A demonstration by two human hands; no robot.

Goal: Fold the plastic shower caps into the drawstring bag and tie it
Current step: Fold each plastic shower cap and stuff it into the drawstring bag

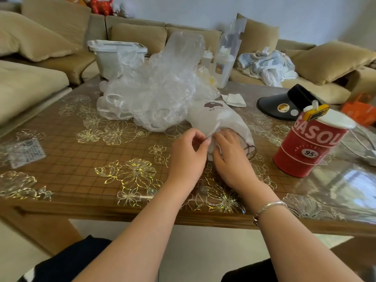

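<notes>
A white drawstring bag (215,117) with a dark logo lies on the wooden table (81,155), its mouth toward me. My left hand (188,157) pinches the bag's mouth edge between thumb and fingers. My right hand (230,159) curls its fingers over the mouth of the bag from the right. A dark drawstring loop (251,149) hangs out beside my right hand. Behind the bag sits a loose heap of clear plastic shower caps (150,92).
A red "GASOL" tin (309,145) stands at the right. A black visor (284,104), a folded white tissue (234,99) and an orange bag (360,110) lie behind it. A lidded white bin (114,58) and a clear bottle (222,66) stand at the back. A small clear packet (25,152) lies at the left.
</notes>
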